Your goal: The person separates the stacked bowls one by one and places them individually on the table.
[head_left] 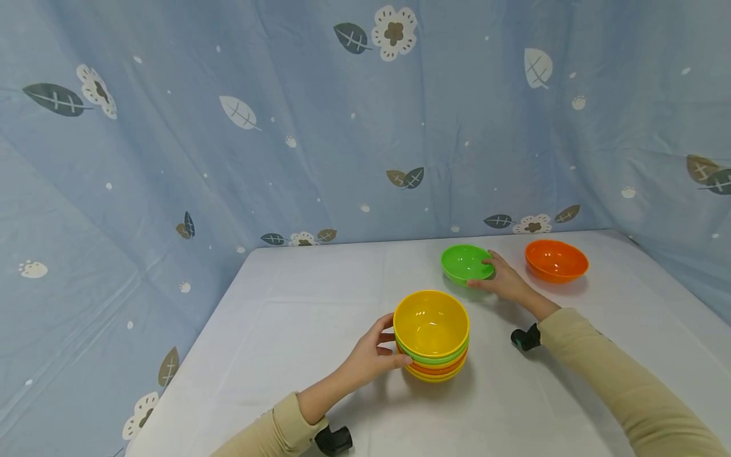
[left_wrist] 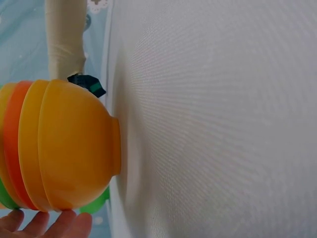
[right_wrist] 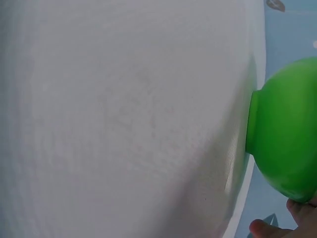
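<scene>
My left hand (head_left: pixel 371 355) grips a stack of bowls (head_left: pixel 432 327) from its left side, thumb at the near side and fingers at the far side. A yellow bowl tops the stack, with green, yellow and orange bowls nested below. In the left wrist view, the fingertips (left_wrist: pixel 62 218) touch the side of the lower yellow bowls (left_wrist: pixel 77 148). To the right and farther back, my right hand (head_left: pixel 502 276) holds a green bowl (head_left: pixel 461 261) at its right side, fingers over the rim and thumb at the near side. The right wrist view shows its green underside (right_wrist: pixel 290 129).
An orange bowl (head_left: pixel 556 259) stands at the back right of the white-covered table (head_left: pixel 308 304). Blue patterned cloth (head_left: pixel 320 127) hangs behind and at the sides. Dark wrist-worn devices sit under the left cuff (head_left: pixel 334 439) and right cuff (head_left: pixel 525 337).
</scene>
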`<state>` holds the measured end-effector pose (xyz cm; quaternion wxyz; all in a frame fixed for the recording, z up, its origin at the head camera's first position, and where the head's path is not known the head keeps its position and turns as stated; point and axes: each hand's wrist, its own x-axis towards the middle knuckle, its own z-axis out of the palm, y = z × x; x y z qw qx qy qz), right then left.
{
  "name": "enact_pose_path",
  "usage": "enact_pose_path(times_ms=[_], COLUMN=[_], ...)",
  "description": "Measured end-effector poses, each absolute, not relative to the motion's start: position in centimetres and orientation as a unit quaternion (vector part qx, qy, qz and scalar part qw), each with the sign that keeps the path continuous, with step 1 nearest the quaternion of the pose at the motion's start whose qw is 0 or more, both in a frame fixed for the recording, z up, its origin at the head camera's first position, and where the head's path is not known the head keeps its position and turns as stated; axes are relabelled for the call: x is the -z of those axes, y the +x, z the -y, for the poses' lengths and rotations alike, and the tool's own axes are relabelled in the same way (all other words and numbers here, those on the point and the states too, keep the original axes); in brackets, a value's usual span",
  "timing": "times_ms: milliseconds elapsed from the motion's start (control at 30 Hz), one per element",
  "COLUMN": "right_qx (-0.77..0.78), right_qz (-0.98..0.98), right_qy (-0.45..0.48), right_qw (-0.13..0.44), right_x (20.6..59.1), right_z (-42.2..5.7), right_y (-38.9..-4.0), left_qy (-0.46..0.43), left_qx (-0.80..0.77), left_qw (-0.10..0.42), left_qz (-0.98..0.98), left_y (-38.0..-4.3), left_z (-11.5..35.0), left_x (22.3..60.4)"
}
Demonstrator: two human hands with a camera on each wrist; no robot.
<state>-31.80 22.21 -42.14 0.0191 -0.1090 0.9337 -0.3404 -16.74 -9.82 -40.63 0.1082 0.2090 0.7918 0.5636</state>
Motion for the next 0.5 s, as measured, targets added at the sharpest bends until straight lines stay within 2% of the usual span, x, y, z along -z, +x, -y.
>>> enact_pose_path(times_ms=[500], right_qx=[0.331], right_qz=[-0.936], right_qy=[-0.116], right_qw=[0.021], right_x=[41.39], right_z=[-22.68], right_y=[-31.17], left_qy=[0.208], left_qx=[-0.564], left_qw=[0.107], left_qz=[-0.792], left_y=[-16.64], left_z=[9.80], left_x=[40.47])
